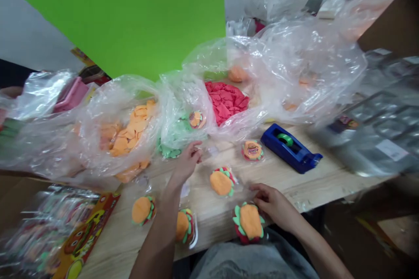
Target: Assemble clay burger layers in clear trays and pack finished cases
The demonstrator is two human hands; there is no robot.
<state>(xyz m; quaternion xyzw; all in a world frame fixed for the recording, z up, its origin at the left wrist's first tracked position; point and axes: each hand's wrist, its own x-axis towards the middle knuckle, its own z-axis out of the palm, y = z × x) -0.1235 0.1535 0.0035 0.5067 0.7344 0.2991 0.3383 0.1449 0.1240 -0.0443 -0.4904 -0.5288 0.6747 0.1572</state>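
The right hand (pixel 273 205) is positioned at the near bench edge, fingers (pixel 258 192) partly open and just beside a round foam burger with orange bun, green lettuce and red base (pixel 249 222), wrapped in clear film; no grip is evident. The left hand (pixel 186 163) sits at a clear plastic bag of green foam pieces (pixel 175 133), fingers curled; whether they hold anything cannot be determined. A blue tape dispenser (pixel 290 148) stands on the light wooden bench (pixel 294 178), right of both hands.
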